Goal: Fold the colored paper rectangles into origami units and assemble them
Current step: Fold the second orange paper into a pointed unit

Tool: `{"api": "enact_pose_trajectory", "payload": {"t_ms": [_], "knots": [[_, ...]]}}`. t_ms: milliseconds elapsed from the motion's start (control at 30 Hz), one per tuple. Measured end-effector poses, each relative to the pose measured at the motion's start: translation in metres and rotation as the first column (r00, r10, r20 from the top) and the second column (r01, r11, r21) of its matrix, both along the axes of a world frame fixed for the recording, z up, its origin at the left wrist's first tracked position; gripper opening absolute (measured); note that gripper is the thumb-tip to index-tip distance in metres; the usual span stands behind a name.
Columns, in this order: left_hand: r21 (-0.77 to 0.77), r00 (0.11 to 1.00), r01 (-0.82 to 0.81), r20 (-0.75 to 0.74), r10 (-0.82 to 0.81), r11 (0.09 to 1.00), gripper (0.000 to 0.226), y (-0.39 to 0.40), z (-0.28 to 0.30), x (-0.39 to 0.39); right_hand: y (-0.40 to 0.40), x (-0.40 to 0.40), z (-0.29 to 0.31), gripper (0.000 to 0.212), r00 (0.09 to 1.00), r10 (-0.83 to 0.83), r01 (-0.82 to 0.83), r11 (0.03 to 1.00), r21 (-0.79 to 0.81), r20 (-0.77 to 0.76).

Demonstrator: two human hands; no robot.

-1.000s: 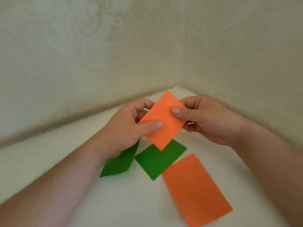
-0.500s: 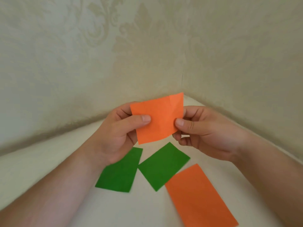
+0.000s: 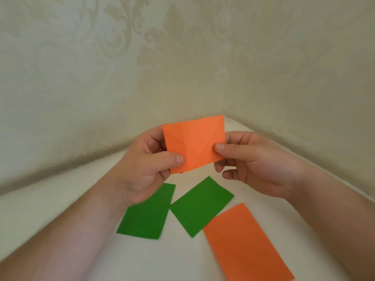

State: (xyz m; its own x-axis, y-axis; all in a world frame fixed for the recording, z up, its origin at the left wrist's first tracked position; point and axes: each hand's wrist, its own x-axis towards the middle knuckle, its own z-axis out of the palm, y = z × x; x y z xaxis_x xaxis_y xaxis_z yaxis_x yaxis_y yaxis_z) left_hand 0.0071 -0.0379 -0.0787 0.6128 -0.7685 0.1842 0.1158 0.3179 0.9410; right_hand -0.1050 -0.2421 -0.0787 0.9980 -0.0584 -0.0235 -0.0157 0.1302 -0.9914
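An orange paper rectangle [image 3: 194,142] with a faint vertical crease down its middle is held up in the air in front of the wall corner. My left hand [image 3: 146,167] pinches its lower left corner between thumb and fingers. My right hand [image 3: 255,165] pinches its right edge with the thumb on the front. Below, on the white surface, lie two green rectangles, one on the left [image 3: 148,216] and one in the middle [image 3: 200,205], and a second orange rectangle [image 3: 245,242] at the lower right.
The white surface [image 3: 182,260] runs into a corner between two pale patterned walls [image 3: 121,78], close behind the hands. My forearms cross the lower left and lower right of the view.
The held orange paper has turned from a diamond tilt to nearly level and risen slightly. My thumbs have slid to its left and right edges. The papers on the surface have not moved.
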Motion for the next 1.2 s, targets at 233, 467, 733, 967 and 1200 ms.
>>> {"api": "enact_pose_trajectory", "payload": {"t_ms": [233, 467, 733, 967, 1200], "knots": [[0.096, 0.997, -0.023, 0.074, 0.016, 0.995, 0.041, -0.001, -0.003, 0.003, -0.002, 0.002, -0.001, 0.013, 0.997, -0.053, 0.052, 0.998, 0.02, 0.053], [0.137, 0.992, -0.058, 0.117, 0.042, 0.989, 0.038, -0.001, -0.004, 0.004, -0.003, 0.0, 0.0, 0.005, 0.997, 0.0, -0.006, 0.997, 0.081, 0.081], [0.122, 0.99, -0.088, 0.121, 0.073, 0.989, 0.034, -0.002, -0.004, 0.002, -0.001, 0.002, 0.0, 0.004, 0.996, -0.037, 0.03, 0.996, 0.085, 0.079], [0.115, 0.914, -0.383, 0.186, 0.359, 0.916, 0.048, -0.01, 0.0, 0.002, 0.003, 0.0, -0.009, 0.046, 0.954, -0.081, 0.211, 0.866, -0.453, 0.29], [0.144, 0.878, -0.461, 0.215, 0.427, 0.876, 0.065, -0.006, 0.004, 0.003, 0.007, -0.004, -0.01, 0.078, 0.958, 0.086, 0.128, 0.724, -0.677, 0.273]]}}
